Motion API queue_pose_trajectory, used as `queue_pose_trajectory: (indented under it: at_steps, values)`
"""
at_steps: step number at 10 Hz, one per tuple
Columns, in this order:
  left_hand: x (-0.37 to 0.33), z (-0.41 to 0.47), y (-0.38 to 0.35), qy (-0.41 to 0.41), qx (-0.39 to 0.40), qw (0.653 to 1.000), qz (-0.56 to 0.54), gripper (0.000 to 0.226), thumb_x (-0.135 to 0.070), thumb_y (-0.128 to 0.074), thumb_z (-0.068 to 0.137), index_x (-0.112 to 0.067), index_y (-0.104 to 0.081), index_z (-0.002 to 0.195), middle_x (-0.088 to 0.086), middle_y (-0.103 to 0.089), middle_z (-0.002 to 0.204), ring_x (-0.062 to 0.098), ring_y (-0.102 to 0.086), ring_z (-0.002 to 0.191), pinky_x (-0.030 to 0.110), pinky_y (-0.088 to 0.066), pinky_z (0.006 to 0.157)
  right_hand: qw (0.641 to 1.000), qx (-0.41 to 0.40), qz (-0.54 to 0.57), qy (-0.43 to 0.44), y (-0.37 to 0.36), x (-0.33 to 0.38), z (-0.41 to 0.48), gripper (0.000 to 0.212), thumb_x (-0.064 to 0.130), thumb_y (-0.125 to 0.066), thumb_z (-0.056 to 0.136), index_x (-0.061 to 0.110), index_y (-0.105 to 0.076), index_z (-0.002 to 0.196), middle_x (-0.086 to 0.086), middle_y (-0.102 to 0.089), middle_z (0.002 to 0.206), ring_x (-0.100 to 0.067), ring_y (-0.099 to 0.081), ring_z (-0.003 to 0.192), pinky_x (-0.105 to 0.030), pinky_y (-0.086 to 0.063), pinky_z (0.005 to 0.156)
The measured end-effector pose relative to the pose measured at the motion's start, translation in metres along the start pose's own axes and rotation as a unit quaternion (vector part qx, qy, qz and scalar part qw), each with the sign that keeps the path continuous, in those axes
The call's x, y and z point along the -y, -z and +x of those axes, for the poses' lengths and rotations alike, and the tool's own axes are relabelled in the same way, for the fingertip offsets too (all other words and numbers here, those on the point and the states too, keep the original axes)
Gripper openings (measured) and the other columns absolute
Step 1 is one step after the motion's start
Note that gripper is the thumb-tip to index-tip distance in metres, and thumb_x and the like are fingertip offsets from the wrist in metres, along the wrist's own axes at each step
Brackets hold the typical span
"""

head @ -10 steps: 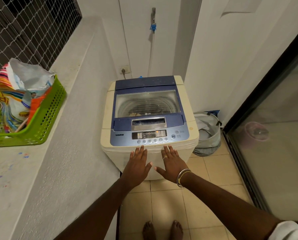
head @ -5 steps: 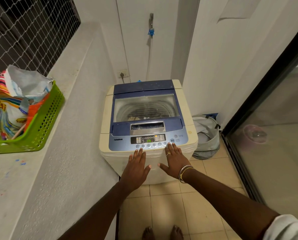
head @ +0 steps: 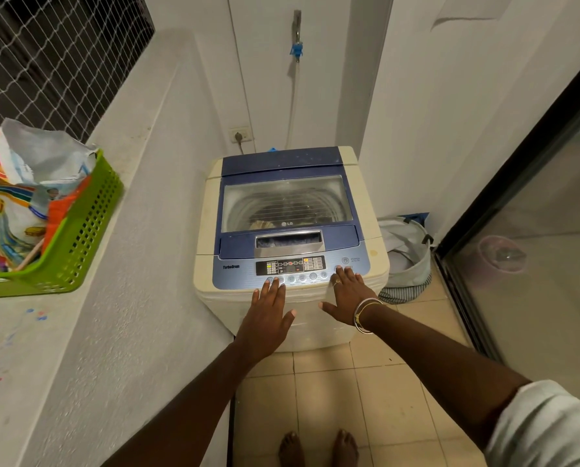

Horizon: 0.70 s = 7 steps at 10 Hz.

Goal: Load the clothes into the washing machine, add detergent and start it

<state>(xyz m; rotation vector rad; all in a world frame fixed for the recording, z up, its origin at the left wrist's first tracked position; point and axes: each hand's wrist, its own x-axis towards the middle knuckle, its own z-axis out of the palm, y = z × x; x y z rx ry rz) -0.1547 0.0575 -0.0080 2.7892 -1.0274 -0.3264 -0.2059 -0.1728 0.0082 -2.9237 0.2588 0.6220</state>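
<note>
1. Washing machine (head: 205, 230), a cream top-loader with a blue lid, stands at the centre of the frame with its lid down. I lean over it with both hands at its front edge.
2. My left hand (head: 265, 318) lies flat, fingers straight and slightly apart, gripping nothing. Its tips touch the left end of the button row (head: 302, 277).
3. My right hand (head: 347, 294) is flat too, fingers straight and close together, holding nothing. Its tips rest at the right end of the row, just below the round power button (head: 345, 260).
4. The control panel (head: 290, 265) runs left to right across the frame, directly ahead of my fingertips. My right hand is nearer the right-end keys, where I judge the start key sits.
5. The panel is smooth, glossy plastic with small round keys and a lit display. Above it, the clear lid window (head: 286, 200) shows the ribbed drum and, dimly, some tan fabric.
6. At the left of the frame, a green perforated basket (head: 76, 237) holds a crinkled detergent bag (head: 35, 163), as I take it to be, on a rough plaster ledge (head: 113, 315). A soft grey laundry bag (head: 408, 254) slumps on the tiles at right.
</note>
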Motion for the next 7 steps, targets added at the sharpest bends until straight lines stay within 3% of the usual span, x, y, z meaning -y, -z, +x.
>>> queue_pose_trajectory:
  at_steps: [2,3,4,5,7]
  values:
    - [-0.002,0.004,-0.005,-0.001,0.008,1.0,0.0,0.068,-0.051,-0.028,0.103,-0.012,-0.017,0.158,0.009,-0.009,0.167,0.029,-0.005,0.155,0.04,0.003,0.12,1.0,0.008,-0.016,-0.006,0.0,0.004,0.001,0.087,0.063,-0.037,0.094,0.003,-0.016,0.153,-0.02,-0.004,0.162,-0.037,-0.003,0.15,-0.048,-0.009,0.121]
    - [-0.003,0.006,-0.007,-0.001,0.008,1.0,0.004,0.068,-0.05,-0.029,0.103,-0.012,-0.016,0.158,0.01,-0.009,0.167,0.029,-0.005,0.154,0.041,0.001,0.121,1.0,0.005,-0.022,-0.001,0.008,0.006,0.008,0.08,0.059,-0.037,0.094,0.003,-0.026,0.15,-0.023,-0.022,0.157,-0.039,-0.02,0.145,-0.047,-0.021,0.119]
    - [-0.006,0.004,-0.005,-0.008,0.016,1.0,0.015,0.068,-0.05,-0.03,0.104,-0.011,-0.015,0.158,0.011,-0.009,0.167,0.03,-0.005,0.154,0.041,0.001,0.12,1.0,0.014,0.006,-0.017,0.026,0.003,0.02,0.064,0.054,-0.04,0.091,0.01,-0.045,0.138,-0.019,-0.05,0.135,-0.034,-0.048,0.123,-0.043,-0.042,0.103]
    - [-0.007,0.002,-0.002,-0.009,0.016,1.0,0.007,0.068,-0.05,-0.029,0.104,-0.011,-0.013,0.158,0.011,-0.007,0.167,0.03,-0.003,0.155,0.04,0.003,0.12,0.998,0.043,0.016,-0.04,0.038,-0.001,0.025,0.062,0.053,-0.042,0.09,0.014,-0.044,0.138,-0.02,-0.048,0.136,-0.035,-0.05,0.122,-0.044,-0.044,0.101]
    - [-0.007,-0.003,0.001,-0.016,-0.017,1.0,-0.011,0.068,-0.05,-0.028,0.104,-0.011,-0.015,0.158,0.01,-0.007,0.167,0.028,-0.002,0.155,0.04,0.004,0.12,0.998,0.015,-0.064,-0.012,0.013,0.012,0.013,0.08,0.058,-0.044,0.091,0.009,-0.024,0.15,-0.025,-0.031,0.151,-0.041,-0.025,0.141,-0.049,-0.026,0.114]
